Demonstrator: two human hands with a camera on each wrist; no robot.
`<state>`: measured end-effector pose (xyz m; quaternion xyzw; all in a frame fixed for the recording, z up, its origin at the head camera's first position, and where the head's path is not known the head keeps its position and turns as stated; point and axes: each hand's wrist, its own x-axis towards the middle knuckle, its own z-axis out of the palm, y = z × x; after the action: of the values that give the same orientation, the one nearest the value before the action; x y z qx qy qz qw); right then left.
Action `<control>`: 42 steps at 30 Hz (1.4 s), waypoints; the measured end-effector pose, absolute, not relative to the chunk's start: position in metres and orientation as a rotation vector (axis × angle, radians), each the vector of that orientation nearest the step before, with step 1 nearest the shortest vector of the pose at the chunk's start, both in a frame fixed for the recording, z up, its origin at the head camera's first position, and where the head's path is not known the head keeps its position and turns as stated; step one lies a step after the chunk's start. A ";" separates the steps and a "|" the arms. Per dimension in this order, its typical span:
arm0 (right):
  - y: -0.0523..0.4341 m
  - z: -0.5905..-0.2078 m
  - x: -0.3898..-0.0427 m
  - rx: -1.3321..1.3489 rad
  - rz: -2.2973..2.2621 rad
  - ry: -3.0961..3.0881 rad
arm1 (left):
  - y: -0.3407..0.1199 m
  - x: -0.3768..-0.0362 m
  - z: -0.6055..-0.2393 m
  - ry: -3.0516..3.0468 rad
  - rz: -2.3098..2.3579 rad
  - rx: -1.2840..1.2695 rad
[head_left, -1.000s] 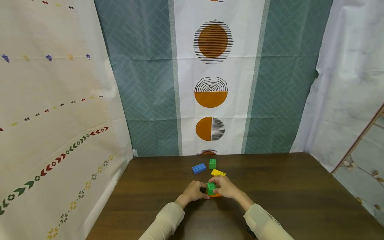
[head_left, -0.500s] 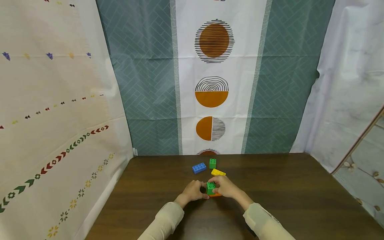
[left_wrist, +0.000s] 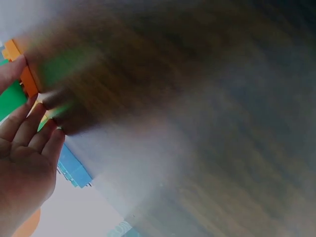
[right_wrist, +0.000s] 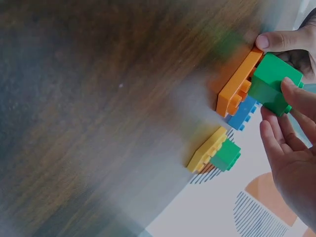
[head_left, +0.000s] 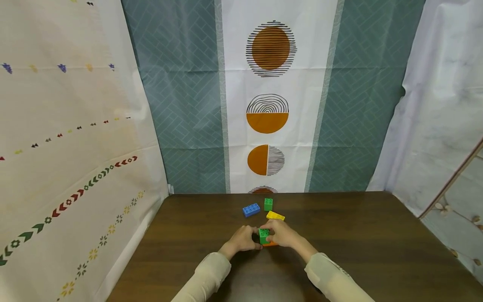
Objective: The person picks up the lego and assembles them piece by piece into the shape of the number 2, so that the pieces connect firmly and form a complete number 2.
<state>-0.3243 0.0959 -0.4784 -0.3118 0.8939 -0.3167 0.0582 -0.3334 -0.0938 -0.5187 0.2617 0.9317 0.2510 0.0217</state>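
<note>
Head view | right hand point(head_left: 282, 237) grips green brick point(head_left: 264, 235), studs up | left hand point(head_left: 242, 240) steadies orange plate point(head_left: 270, 244)

Dark wood table point(head_left: 358, 235); teal-white curtain point(head_left: 271, 105) behind, patterned cream cloth point(head_left: 68, 138) left.

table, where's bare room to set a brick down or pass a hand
Bare wood on the table right of the right hand, and left of the left hand. Crowded mid-table: blue brick, green brick, yellow brick just behind both hands.
</note>
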 end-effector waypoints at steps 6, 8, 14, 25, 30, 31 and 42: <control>0.099 -0.483 -0.326 -0.930 -1.027 2.672 | -0.094 -0.334 -0.520 2.864 0.784 0.788; 0.100 -0.484 -0.326 -0.922 -1.042 2.667 | -0.094 -0.335 -0.519 2.851 0.787 0.795; 0.101 -0.484 -0.327 -0.884 -1.085 2.651 | -0.096 -0.337 -0.515 2.808 0.800 0.799; 0.102 -0.489 -0.327 -0.911 -1.101 2.654 | -0.096 -0.338 -0.516 2.753 0.938 0.820; 0.103 -0.490 -0.328 -0.915 -1.103 2.655 | -0.095 -0.339 -0.515 2.753 0.964 0.817; 0.103 -0.491 -0.328 -0.912 -1.111 2.648 | -0.095 -0.339 -0.515 2.752 0.966 0.815; 0.106 -0.497 -0.328 -0.873 -1.231 2.593 | -0.096 -0.338 -0.516 2.750 0.976 0.881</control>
<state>-0.3278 0.1058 -0.4967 -0.2904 0.8621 -0.4093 0.0704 -0.3378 -0.0962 -0.5158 0.2886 0.9012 0.3199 0.0468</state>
